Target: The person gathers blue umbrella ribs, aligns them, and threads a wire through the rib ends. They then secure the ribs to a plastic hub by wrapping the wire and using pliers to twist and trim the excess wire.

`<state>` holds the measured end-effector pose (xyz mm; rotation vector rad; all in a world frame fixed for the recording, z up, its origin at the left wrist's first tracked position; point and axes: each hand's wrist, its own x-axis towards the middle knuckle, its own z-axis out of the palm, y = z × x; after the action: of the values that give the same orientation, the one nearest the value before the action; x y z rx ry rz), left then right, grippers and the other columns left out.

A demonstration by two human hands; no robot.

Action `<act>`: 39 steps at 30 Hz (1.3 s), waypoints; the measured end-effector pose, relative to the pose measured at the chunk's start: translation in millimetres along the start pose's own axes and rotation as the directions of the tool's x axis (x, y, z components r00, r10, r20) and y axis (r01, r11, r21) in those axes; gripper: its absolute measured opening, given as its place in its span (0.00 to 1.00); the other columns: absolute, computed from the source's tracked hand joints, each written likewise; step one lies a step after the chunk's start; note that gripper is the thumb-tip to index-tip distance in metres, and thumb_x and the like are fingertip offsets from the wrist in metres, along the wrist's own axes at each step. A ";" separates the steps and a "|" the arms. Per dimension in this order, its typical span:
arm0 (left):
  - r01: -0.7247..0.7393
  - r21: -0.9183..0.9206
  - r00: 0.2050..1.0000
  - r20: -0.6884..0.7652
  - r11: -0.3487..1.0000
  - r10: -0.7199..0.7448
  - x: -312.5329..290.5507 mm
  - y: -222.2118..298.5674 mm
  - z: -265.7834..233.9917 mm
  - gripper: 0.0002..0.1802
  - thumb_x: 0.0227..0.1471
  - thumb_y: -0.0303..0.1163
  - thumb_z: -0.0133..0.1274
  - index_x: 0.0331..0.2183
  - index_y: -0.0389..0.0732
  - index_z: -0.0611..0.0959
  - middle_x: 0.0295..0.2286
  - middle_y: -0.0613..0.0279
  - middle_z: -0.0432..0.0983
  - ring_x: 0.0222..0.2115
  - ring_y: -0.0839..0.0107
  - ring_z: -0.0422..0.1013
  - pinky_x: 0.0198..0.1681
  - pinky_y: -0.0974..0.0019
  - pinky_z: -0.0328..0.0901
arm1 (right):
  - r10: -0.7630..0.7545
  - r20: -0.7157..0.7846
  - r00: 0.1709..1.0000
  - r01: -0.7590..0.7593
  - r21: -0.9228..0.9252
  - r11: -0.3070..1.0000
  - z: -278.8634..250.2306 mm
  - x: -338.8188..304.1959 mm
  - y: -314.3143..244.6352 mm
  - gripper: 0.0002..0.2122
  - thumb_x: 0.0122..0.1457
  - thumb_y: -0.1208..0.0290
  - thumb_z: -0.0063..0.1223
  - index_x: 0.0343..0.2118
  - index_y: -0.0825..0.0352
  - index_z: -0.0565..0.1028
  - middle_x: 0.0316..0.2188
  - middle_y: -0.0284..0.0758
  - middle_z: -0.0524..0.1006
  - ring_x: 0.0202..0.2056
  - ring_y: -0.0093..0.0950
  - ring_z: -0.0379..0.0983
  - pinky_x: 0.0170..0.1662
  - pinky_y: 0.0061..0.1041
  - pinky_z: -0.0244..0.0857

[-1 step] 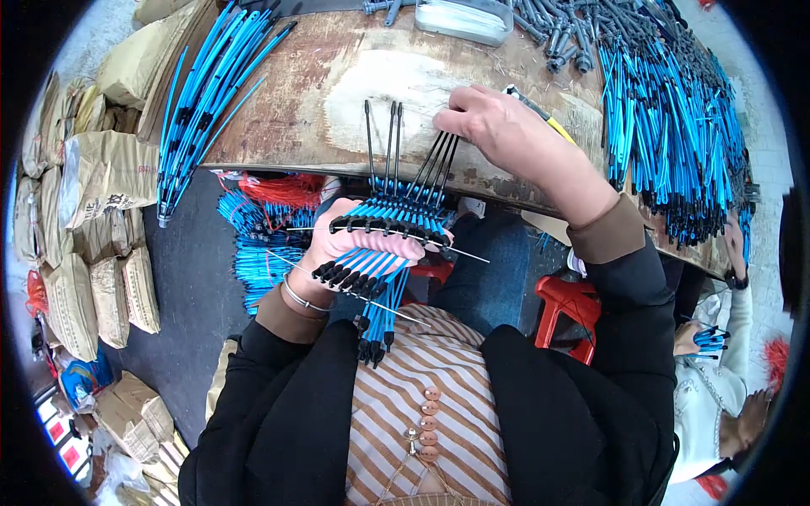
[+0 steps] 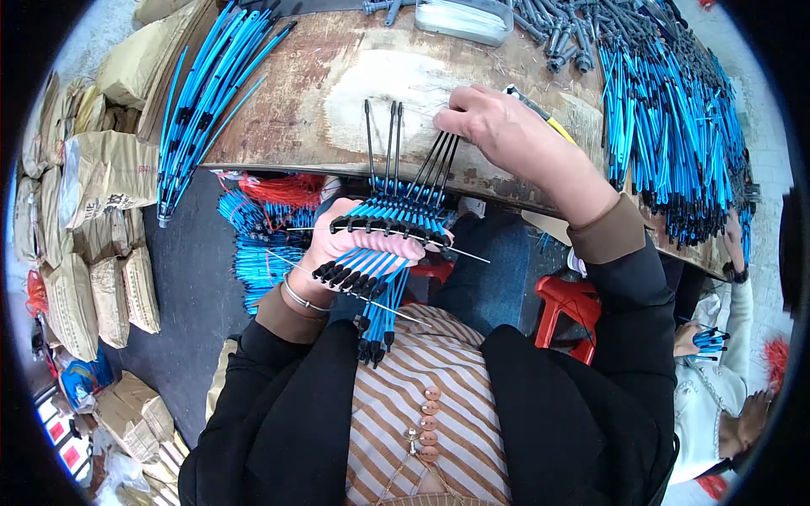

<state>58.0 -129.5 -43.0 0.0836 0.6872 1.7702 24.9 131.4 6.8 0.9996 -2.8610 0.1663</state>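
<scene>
One view only, head-mounted and staring steeply down over the wearer's chest, facing outward across the worn wooden workbench (image 2: 354, 93). The bench edge sits close, mid-frame; floor lies left of it, fisheye bending everything near the rim. No second view overlaps.

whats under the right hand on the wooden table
Under the right hand, thin black rods fan out from its fingers toward the blue ribs held in the left hand. A yellow-handled tool pokes out behind; the rod tips are covered.
</scene>
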 end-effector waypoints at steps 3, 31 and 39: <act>-0.032 -0.187 0.994 0.099 0.982 0.051 4.0 -4.4 1.3 0.41 0.50 0.43 0.42 0.55 0.21 0.52 0.54 0.25 0.47 0.55 0.41 0.52 0.60 0.57 0.49 | 0.002 0.000 1.000 -0.002 -0.004 1.000 1.4 0.2 0.9 0.05 0.49 0.79 0.44 0.29 0.64 0.70 0.30 0.35 0.70 0.30 0.32 0.69 0.35 0.29 0.65; 0.016 0.323 0.995 0.088 0.946 -0.047 -2.0 1.1 -17.8 0.37 0.53 0.33 0.41 0.60 0.34 0.47 0.60 0.40 0.37 0.58 0.41 0.47 0.53 0.56 0.63 | -0.195 -0.079 0.978 0.171 -0.247 0.954 22.2 22.4 1.4 0.12 0.48 0.78 0.46 0.35 0.56 0.62 0.32 0.34 0.63 0.30 0.28 0.66 0.36 0.25 0.66; 0.066 -0.254 0.983 0.182 0.965 -0.019 1.1 -8.3 -40.1 0.39 0.52 0.36 0.42 0.58 0.27 0.46 0.58 0.29 0.37 0.57 0.35 0.45 0.50 0.49 0.64 | -0.224 -0.049 0.973 0.206 -0.250 0.946 19.3 32.5 -0.7 0.10 0.49 0.77 0.45 0.33 0.56 0.62 0.31 0.33 0.64 0.31 0.28 0.66 0.37 0.24 0.66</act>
<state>49.0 -143.5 -80.5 0.0474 0.3224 1.7714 -1.2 108.2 -7.8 1.2118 -2.5984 -0.1586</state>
